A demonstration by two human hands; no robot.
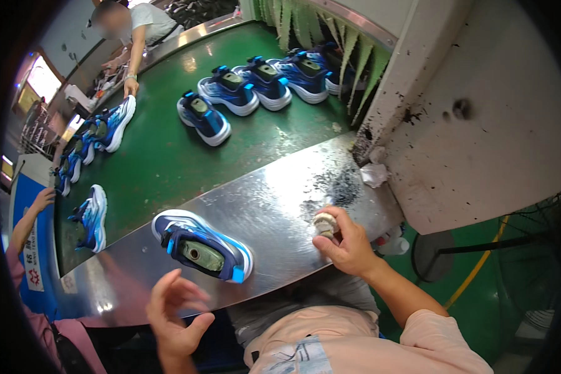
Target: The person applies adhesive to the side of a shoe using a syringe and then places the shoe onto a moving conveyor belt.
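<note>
Peach cloth shirt: mine, it spread across the bottom of my view.
Left hand: I held it open, fingers bent away from the thumb, near a blue-and-white sports shoe with an olive-green insert.
Right hand: I pinched a small off-white lump between thumb and fingers; perhaps wadded cloth, too small to tell.
Shoe: it lay on the shiny metal ledge.
Flat green surface: it bore similar blue shoes; a co-worker's hand touched one.
</note>
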